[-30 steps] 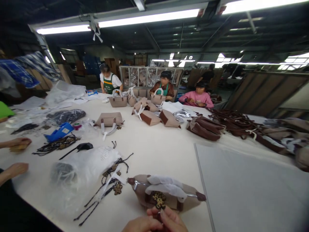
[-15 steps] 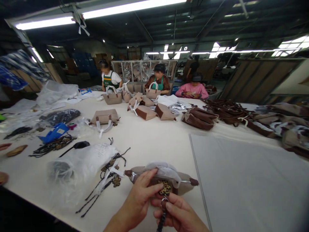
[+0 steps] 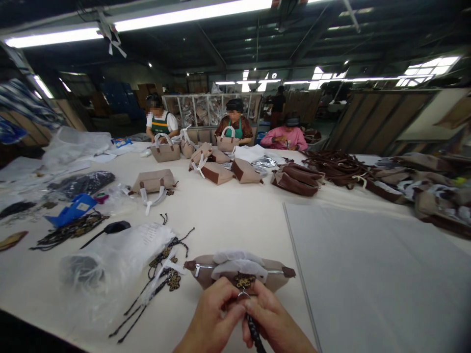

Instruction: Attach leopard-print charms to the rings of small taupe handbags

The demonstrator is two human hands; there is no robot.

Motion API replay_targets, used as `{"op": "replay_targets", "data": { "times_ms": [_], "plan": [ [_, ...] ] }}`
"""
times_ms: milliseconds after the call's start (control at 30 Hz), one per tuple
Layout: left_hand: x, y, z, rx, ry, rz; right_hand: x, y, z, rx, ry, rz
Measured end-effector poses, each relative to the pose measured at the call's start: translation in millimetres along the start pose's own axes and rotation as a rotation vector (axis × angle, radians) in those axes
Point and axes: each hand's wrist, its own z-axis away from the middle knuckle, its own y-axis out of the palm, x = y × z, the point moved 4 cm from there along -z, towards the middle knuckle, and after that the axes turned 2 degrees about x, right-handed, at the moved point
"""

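Observation:
A beige handbag with brown corners and a silver zipper stands on the table just beyond my hands. White wrapping covers its handles. Against its near side is a leopard-print charm with a metal ring and a dark braided cord. My left hand is closed, fingertips pinching at the ring. My right hand is closed around the ring and the top of the cord. The fingertips partly hide the ring.
More leopard charms with cords lie left of the bag, by a clear plastic bag. A grey board lies to the right. Finished-looking handbags and brown straps are farther back. Several people sit across the table.
My left hand has come off the charm's face and down to the ring, meeting my right hand there. The view has shifted slightly to the right.

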Motion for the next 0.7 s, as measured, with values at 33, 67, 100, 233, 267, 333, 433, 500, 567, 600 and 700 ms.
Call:
{"op": "replay_targets", "data": {
  "times_ms": [33, 67, 100, 233, 267, 333, 433, 500, 567, 600, 700],
  "plan": [
    [4, 0, 0, -0.002, -0.055, 0.055, -3, -2, -1, -0.034, 0.015, 0.017],
    [7, -1, -1, -0.003, -0.101, 0.103, -7, -5, -1, -0.074, 0.019, 0.048],
    [9, -4, -1, -0.008, -0.133, 0.136, -9, -9, 0, -0.117, 0.011, 0.1],
    [9, -17, -7, 0.002, -0.153, 0.207, -4, -24, 5, -0.304, -0.16, 0.419],
    [9, -19, -10, 0.026, -0.157, 0.242, 0, -26, 6, -0.32, -0.201, 0.469],
    [10, -21, -14, 0.098, -0.176, 0.35, 8, -28, 7, -0.322, -0.269, 0.52],
    [14, -19, -20, 0.184, -0.215, 0.549, 20, -29, 6, -0.331, -0.343, 0.544],
    [17, -17, -22, 0.176, -0.214, 0.658, 25, -26, 4, -0.299, -0.341, 0.534],
    [21, -14, -22, 0.128, -0.214, 0.744, 26, -21, 2, -0.219, -0.289, 0.502],
    [22, -13, -22, 0.105, -0.223, 0.784, 26, -17, 1, -0.18, -0.264, 0.488],
    [26, -9, -22, 0.036, -0.286, 0.868, 26, -11, -1, -0.153, -0.277, 0.464]
  ]
}}
